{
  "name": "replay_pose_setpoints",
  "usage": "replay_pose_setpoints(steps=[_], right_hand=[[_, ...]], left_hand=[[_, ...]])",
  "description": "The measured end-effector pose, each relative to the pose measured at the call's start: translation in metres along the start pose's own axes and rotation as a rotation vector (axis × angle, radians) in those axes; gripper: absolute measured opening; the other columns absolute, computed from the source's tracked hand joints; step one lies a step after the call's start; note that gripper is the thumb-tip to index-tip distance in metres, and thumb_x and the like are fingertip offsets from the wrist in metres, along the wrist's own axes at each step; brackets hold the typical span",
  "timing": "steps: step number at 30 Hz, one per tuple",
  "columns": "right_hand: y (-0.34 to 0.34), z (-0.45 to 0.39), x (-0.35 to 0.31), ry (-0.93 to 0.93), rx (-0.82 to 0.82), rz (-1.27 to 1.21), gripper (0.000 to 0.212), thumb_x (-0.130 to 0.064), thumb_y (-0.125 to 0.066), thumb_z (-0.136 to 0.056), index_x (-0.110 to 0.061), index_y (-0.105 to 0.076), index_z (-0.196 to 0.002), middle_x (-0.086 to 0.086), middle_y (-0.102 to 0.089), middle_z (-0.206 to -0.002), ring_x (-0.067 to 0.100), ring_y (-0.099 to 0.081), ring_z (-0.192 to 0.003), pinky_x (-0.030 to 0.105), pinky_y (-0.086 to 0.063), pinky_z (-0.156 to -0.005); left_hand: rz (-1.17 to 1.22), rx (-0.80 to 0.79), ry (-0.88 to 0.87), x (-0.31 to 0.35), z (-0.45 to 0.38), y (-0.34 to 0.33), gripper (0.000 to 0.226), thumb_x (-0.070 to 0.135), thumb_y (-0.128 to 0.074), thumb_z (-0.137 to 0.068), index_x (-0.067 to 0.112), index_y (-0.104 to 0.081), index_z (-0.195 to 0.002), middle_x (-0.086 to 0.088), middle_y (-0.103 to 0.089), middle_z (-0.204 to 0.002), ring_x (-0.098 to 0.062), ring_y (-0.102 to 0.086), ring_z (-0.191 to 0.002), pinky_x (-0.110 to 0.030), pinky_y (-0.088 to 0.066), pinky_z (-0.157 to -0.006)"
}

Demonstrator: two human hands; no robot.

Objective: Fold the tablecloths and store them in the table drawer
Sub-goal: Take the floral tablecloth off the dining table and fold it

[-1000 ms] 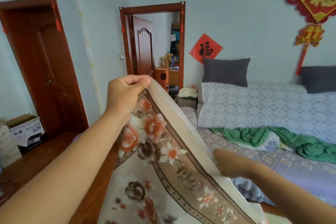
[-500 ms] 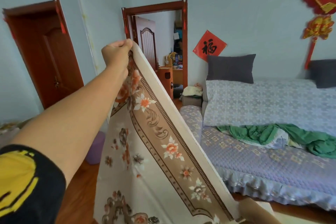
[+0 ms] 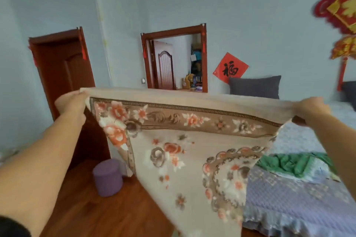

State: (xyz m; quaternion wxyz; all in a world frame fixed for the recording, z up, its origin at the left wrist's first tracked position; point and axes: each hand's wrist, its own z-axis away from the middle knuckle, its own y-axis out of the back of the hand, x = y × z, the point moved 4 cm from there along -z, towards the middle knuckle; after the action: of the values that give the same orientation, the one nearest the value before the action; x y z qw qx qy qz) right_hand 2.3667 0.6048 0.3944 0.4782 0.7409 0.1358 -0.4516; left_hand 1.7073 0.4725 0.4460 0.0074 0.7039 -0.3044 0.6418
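1. The left hand (image 3: 70, 104) is gripping the top left corner of the tablecloth (image 3: 185, 152). The fingers are curled over the top edge and the cloth is bunching up inside them, so the very corner is hidden in the grip.
2. That left arm is reaching forward and up from the bottom left, nearly straight, with the back of the hand facing the camera. A bit of dark sleeve is peeking in at the bottom left corner.
3. The tablecloth is hanging in the air between the two hands. Its top edge is stretching nearly level from one hand to the other, the flowered side is facing the camera, and the rest is drooping down toward the wooden floor (image 3: 100, 215). It's beige with orange and brown flowers and a brown border strip.
4. The right hand (image 3: 313, 108) is holding the top right corner, fingers curled round it, and the cloth is gathering into a pinch right at the grip.
5. The right arm is coming in from the right edge, reaching forward at about the same height as the left.
6. Behind the cloth, a purple stool (image 3: 107, 177) is sitting on the floor at the left, and a couch (image 3: 300, 206) with a green cloth (image 3: 289, 165) on it is at the right.
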Motion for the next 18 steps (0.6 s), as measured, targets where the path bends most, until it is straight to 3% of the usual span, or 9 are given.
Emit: replay_pose_setpoints(steps=[2,4,6,8,11,12,15,18], right_hand=[[-0.008,-0.002,-0.018,-0.011,-0.052,-0.030,0.016,0.003,-0.058,-0.083,0.002,-0.062,-0.067,0.018,-0.064,-0.052,0.029,-0.065,-0.056,0.034,-0.055,-0.050],[-0.014,0.006,-0.037,0.017,0.010,-0.009,0.024,0.003,-0.058,-0.082,0.000,-0.059,-0.058,0.015,-0.060,-0.045,0.030,-0.064,-0.057,0.036,-0.055,-0.053],[-0.012,0.019,-0.061,0.105,0.176,0.015,0.018,-0.005,-0.061,-0.081,0.001,-0.062,-0.064,0.018,-0.067,-0.062,0.034,-0.066,-0.069,0.035,-0.052,-0.062],[-0.011,0.026,-0.085,0.137,0.237,0.023,0.009,-0.003,-0.061,-0.081,0.001,-0.062,-0.074,0.019,-0.064,-0.072,0.035,-0.064,-0.074,0.033,-0.050,-0.064],[-0.023,0.023,-0.107,0.099,0.107,0.069,0.015,0.012,-0.060,-0.071,0.001,-0.059,-0.061,0.011,-0.055,-0.043,0.023,-0.055,-0.051,0.024,-0.043,-0.048],[-0.026,0.023,-0.111,0.094,0.111,0.069,0.015,0.012,-0.059,-0.070,0.001,-0.060,-0.060,0.013,-0.058,-0.046,0.024,-0.058,-0.053,0.026,-0.046,-0.050],[-0.028,0.015,-0.120,0.152,0.241,0.033,0.015,0.004,-0.058,-0.076,0.007,-0.070,-0.086,0.026,-0.070,-0.088,0.040,-0.069,-0.091,0.040,-0.056,-0.079],[-0.032,0.010,-0.126,0.144,0.288,0.011,0.013,0.005,-0.056,-0.081,0.009,-0.066,-0.089,0.026,-0.067,-0.089,0.044,-0.066,-0.100,0.045,-0.055,-0.086]], left_hand=[[-0.021,0.026,0.120,-0.030,-0.015,0.019,0.033,0.006,-0.076,-0.081,0.009,-0.072,-0.113,-0.005,-0.073,-0.105,-0.018,-0.070,-0.086,-0.023,-0.051,-0.059],[-0.039,0.041,0.196,-0.057,-0.027,0.032,0.037,0.007,-0.079,-0.077,0.010,-0.073,-0.113,-0.006,-0.075,-0.105,-0.019,-0.073,-0.087,-0.026,-0.053,-0.065],[-0.035,0.022,0.202,-0.075,-0.038,0.036,0.037,0.008,-0.080,-0.078,0.011,-0.073,-0.114,-0.005,-0.075,-0.105,-0.019,-0.072,-0.089,-0.027,-0.053,-0.068],[-0.016,0.013,0.190,-0.088,-0.048,0.036,0.036,0.008,-0.079,-0.080,0.011,-0.073,-0.116,-0.004,-0.073,-0.106,-0.018,-0.071,-0.091,-0.026,-0.053,-0.068],[0.015,0.037,0.204,-0.115,-0.065,0.039,0.040,0.009,-0.080,-0.079,0.013,-0.071,-0.118,-0.004,-0.071,-0.108,-0.017,-0.068,-0.091,-0.027,-0.055,-0.070],[0.029,0.028,0.218,-0.124,-0.069,0.038,0.042,0.011,-0.080,-0.078,0.013,-0.070,-0.118,-0.004,-0.071,-0.109,-0.016,-0.068,-0.089,-0.026,-0.056,-0.068],[0.062,0.005,0.223,-0.145,-0.084,0.034,0.039,0.015,-0.078,-0.075,0.013,-0.071,-0.113,-0.003,-0.072,-0.106,-0.013,-0.067,-0.078,-0.025,-0.054,-0.059],[0.073,0.019,0.182,-0.156,-0.102,0.028,0.035,0.018,-0.081,-0.068,0.013,-0.076,-0.102,-0.008,-0.076,-0.104,-0.022,-0.073,-0.086,-0.034,-0.058,-0.076]])
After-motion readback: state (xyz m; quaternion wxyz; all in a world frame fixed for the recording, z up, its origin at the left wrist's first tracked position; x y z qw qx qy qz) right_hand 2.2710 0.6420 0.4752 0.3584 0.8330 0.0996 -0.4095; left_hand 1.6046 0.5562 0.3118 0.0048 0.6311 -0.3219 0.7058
